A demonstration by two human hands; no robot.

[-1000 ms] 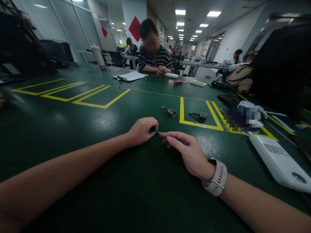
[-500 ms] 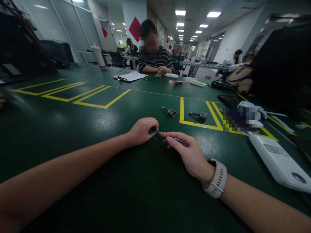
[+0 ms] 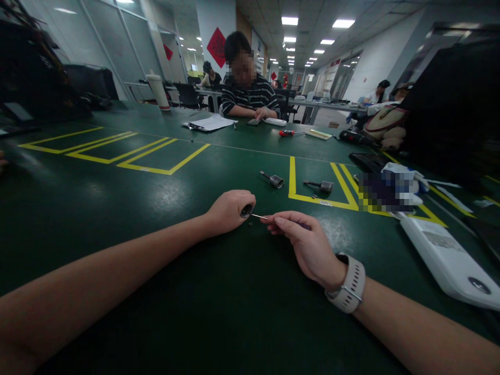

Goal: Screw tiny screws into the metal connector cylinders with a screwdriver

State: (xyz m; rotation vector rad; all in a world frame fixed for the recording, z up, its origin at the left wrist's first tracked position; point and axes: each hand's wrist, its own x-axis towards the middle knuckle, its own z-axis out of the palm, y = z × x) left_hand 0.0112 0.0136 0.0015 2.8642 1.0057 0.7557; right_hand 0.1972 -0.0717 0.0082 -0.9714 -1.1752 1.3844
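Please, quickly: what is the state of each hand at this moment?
Left hand: closed around a round metal part.
Right hand: closed, holding a thin tool at the part's opening.

We judged this an open-plan office doubling as a workshop. We noted a long green table (image 3: 250, 312) bearing yellow tape (image 3: 291, 177) outlines and a red screwdriver (image 3: 287, 133); behind it stood desks (image 3: 339, 106), a black chair (image 3: 189, 96), glass partitions (image 3: 105, 41) and rows of ceiling lights (image 3: 289, 21).

a white bottle (image 3: 158, 92) stands near some papers (image 3: 214, 122). a person (image 3: 249, 95) in stripes sits across the desk (image 3: 109, 195).
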